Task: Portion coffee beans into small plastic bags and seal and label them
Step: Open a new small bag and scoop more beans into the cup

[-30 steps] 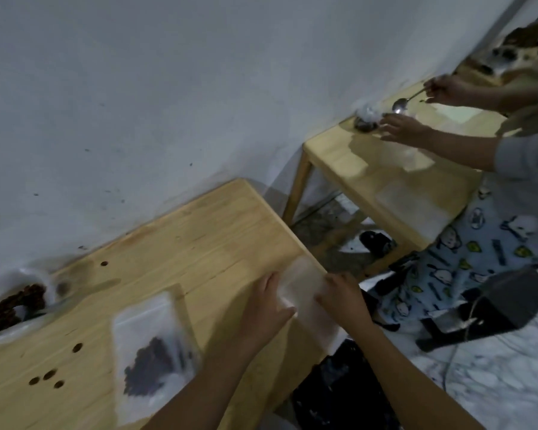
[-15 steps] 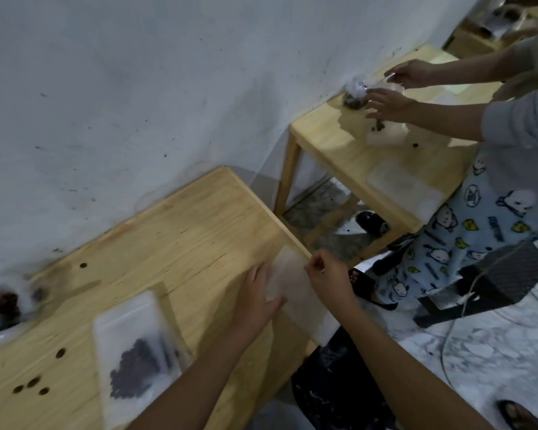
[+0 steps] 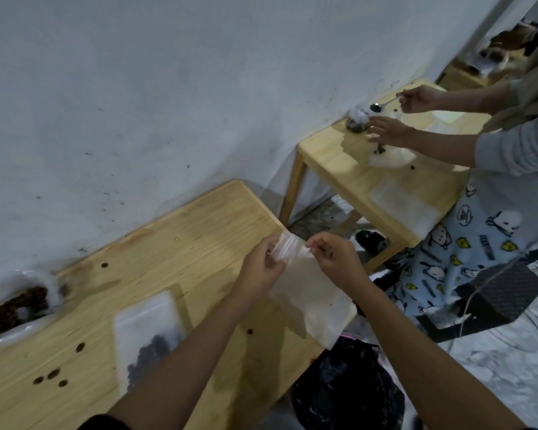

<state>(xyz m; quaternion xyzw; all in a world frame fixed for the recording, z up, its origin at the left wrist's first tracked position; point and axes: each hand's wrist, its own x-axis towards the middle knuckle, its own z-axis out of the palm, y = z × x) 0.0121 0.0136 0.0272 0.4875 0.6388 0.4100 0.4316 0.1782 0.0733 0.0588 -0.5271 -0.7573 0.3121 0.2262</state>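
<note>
An empty clear plastic bag [image 3: 311,296] hangs over the right edge of the wooden table [image 3: 180,243]. My left hand [image 3: 261,268] pinches the left side of its top edge and my right hand [image 3: 336,259] pinches the right side, holding the mouth up off the table. A second small bag [image 3: 149,333] with dark coffee beans in its lower part lies flat on the table, partly hidden by my left forearm. A large open bag of coffee beans [image 3: 16,305] sits at the table's far left against the wall.
Loose beans [image 3: 52,375] lie scattered on the table. Another person [image 3: 510,156] works at a second wooden table [image 3: 354,181] to the right, holding a spoon [image 3: 382,103] over a bean bag. A black bag [image 3: 345,386] sits on the floor below my hands.
Both hands have lifted the top of the empty bag off the table and now pinch its mouth; before, they pressed it flat at the table's edge.
</note>
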